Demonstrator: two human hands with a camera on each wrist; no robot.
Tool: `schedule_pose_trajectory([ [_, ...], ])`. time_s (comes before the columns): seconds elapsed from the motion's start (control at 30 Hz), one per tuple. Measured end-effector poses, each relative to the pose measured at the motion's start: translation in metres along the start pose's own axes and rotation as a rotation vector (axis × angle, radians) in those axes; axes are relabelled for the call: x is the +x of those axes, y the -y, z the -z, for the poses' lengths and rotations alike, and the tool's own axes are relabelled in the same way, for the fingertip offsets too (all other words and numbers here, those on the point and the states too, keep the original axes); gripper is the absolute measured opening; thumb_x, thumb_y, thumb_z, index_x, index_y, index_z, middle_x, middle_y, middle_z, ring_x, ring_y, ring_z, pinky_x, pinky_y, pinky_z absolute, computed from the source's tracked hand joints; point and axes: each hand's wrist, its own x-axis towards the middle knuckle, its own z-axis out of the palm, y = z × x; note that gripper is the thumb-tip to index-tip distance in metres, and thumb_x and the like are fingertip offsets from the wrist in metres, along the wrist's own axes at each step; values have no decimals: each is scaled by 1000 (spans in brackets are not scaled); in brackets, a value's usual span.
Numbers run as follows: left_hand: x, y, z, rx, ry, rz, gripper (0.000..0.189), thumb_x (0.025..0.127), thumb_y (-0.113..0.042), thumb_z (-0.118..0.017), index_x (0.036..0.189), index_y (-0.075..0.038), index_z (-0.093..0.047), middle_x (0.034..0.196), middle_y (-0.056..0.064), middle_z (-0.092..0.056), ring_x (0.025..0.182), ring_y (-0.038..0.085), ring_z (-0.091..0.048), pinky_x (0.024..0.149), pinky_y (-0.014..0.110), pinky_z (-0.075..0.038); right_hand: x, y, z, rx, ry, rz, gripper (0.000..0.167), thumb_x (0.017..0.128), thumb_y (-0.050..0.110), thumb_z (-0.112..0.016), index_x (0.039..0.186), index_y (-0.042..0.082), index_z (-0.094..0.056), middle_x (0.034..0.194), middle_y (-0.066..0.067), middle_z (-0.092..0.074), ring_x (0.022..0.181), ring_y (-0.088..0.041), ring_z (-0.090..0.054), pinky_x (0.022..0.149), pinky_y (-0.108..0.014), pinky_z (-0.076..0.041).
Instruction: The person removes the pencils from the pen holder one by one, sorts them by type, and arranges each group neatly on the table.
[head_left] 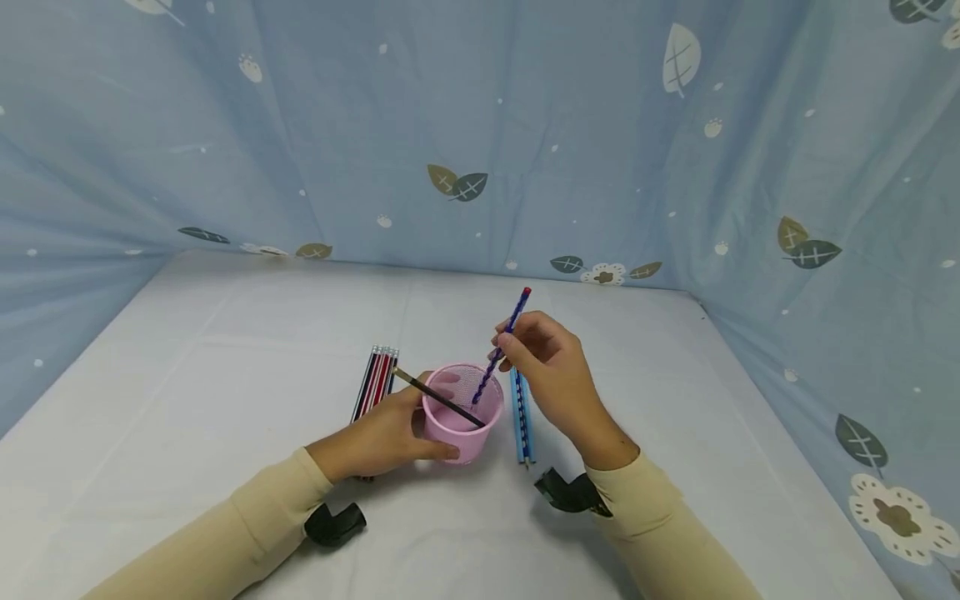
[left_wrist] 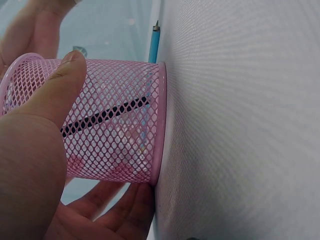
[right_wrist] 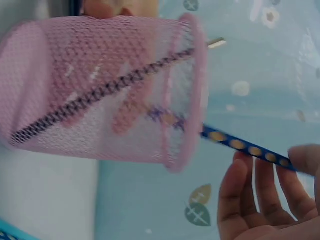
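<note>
A pink mesh pencil cup (head_left: 459, 448) stands on the table with my left hand (head_left: 386, 435) wrapped round its side, thumb in front and fingers behind. Inside leans a black pencil (head_left: 442, 400), its gold end sticking out over the rim toward the left. My right hand (head_left: 553, 367) pinches a dark blue pencil with a red end (head_left: 516, 312) between thumb and fingers. That pencil slants down through the cup's mouth; in the right wrist view the lower part of the blue pencil (right_wrist: 235, 143) shows through the mesh, short of the cup's bottom.
Several striped pencils (head_left: 375, 379) in red, black and white lie side by side left of the cup, partly behind my left hand. To the right lie light blue and dark blue pencils (head_left: 522, 425). A leaf-patterned blue curtain (head_left: 480, 125) hangs behind the white table (head_left: 247, 333).
</note>
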Motion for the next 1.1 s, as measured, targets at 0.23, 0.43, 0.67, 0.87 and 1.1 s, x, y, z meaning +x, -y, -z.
schedule_pose_trajectory([
  [0.23,0,0,0,-11,-3,6,94,75,-44,-86,152,-22,-36,136,1,-59,122,16,-60,106,42,-48,1,10,13,155,-74,68,19,108,19,-44,122,7,-50,96,-13,-65,76,-21,-71,62,-35,-61],
  [0.43,-1,1,1,3,-4,3,95,75,-45,-86,152,-22,-35,136,1,-59,123,16,-59,107,42,-46,3,7,19,188,-82,46,21,109,25,-40,124,13,-47,85,-8,-64,64,-21,-68,50,-36,-57],
  [0.67,-1,1,2,8,-10,6,95,74,-44,-87,152,-22,-36,134,-1,-60,123,15,-58,108,43,-45,12,-6,26,168,-91,-76,27,109,27,-42,131,14,-46,81,-8,-59,61,-20,-67,48,-32,-55],
  [0.87,-1,1,2,10,-12,8,94,74,-45,-87,151,-22,-38,134,-1,-60,122,15,-59,107,42,-46,18,-18,32,140,-79,-186,34,109,25,-43,142,16,-41,82,-9,-58,59,-20,-68,50,-30,-56],
  [1.1,0,1,1,0,-3,-15,93,75,-43,-86,151,-21,-37,133,-1,-60,121,15,-60,105,38,-48,21,-32,36,101,-44,-284,37,108,24,-44,144,18,-40,87,-10,-56,61,-21,-69,53,-29,-57],
])
